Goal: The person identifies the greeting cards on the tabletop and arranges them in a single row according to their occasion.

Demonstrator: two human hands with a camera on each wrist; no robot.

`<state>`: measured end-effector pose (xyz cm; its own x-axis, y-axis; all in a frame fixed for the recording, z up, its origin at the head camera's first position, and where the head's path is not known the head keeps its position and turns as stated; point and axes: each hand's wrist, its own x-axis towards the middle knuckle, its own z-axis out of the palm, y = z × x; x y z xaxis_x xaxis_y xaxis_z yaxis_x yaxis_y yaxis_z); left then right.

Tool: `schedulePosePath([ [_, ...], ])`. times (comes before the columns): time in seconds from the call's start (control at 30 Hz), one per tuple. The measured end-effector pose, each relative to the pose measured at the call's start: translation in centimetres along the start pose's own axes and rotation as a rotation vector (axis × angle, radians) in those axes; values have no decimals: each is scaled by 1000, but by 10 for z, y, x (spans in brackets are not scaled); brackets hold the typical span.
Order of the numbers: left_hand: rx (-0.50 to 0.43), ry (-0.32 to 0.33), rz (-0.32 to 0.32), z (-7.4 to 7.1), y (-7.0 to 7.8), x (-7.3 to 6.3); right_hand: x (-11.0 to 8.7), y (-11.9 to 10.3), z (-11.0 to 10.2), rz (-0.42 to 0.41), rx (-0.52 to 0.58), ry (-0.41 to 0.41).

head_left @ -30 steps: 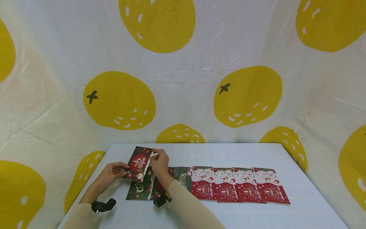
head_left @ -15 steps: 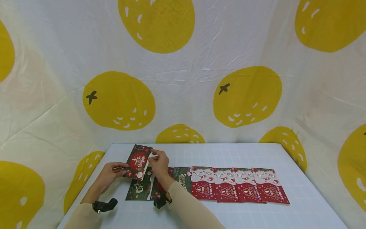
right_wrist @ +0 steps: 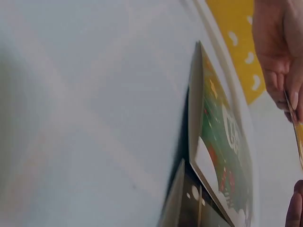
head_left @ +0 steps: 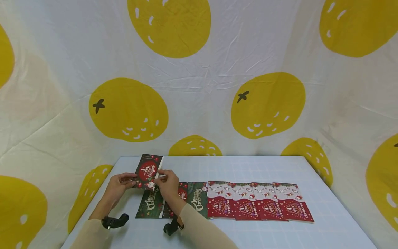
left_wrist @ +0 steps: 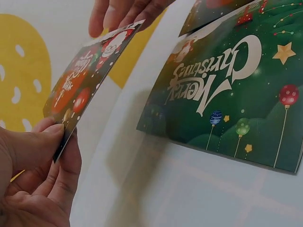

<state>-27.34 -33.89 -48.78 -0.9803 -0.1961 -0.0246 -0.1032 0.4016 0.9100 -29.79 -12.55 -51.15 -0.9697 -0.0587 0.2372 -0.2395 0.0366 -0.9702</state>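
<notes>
Shifted the dark Christmas card [head_left: 147, 172] slightly up and to the left since the earlier frame, sliding the right hand [head_left: 169, 183] lower along its right edge. Holding the card raised and tilted in the left-centre of the frame, overlapping in view the far end of a green card [head_left: 150, 204] and showing a red circle with white lettering. Pinching its left edge with the left hand [head_left: 119, 186], thumb on the printed face and fingers behind, per the left wrist view. Reaching the right edge with the fingers of the right hand; cannot tell whether pinching or only touching. See, along the lower middle, rightward from that green card: another dark card [head_left: 182, 188] partly behind the right forearm [head_left: 177, 204], a second green card [head_left: 198, 197], then four red-and-white cards [head_left: 244, 207] set close together on the pale table [head_left: 255, 235]. Note black devices [head_left: 115, 221] on both wrists, cream sleeves [head_left: 205, 228], and behind, filling the upper frame, white cloth [head_left: 202, 110] printed with yellow fruit.
</notes>
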Motion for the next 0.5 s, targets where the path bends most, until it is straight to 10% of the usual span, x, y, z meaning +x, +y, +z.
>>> schedulePosePath([
  [0.5, -38, 55, -5, -2, -3, 0, -15, 1, 9, -66, -3, -4],
])
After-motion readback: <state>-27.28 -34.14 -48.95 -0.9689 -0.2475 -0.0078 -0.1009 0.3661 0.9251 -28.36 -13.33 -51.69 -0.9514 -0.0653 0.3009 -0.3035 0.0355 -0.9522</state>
